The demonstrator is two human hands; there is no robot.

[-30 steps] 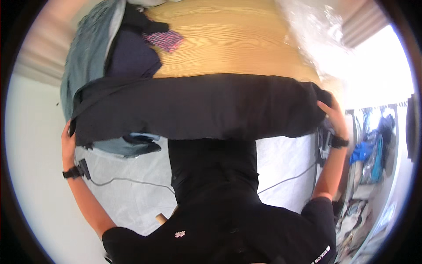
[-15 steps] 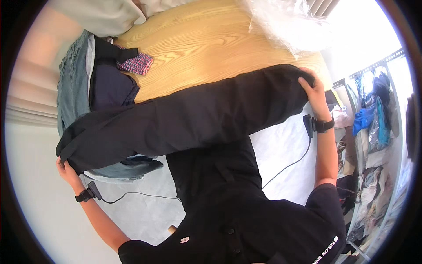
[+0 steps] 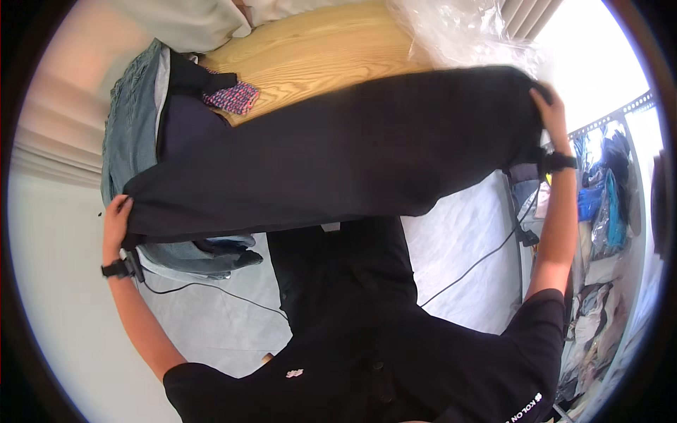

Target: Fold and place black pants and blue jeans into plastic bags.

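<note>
Black trousers, or a like dark garment, are stretched out in the air across the head view, held up between the two hands and sloping from high on the right to low on the left. They hang in front of the person's chest and above a wooden counter and a pale sheet.

Left hand is closed on the lower left end of the cloth, fingers curled over its edge, a black band on the wrist. Right hand is closed on the upper right end, arm raised, with a black wrist band too.

Behind the left half of the garment lies a pile of clothes: blue jeans at the side, a dark navy piece on them, and a small red and blue patterned cloth resting on the wood just beside the pile. Crumpled clear plastic sits at the far right of the wood. A thin black cable runs over the sheet below the left wrist. At the right edge a rack of hanging clothes shows.
</note>
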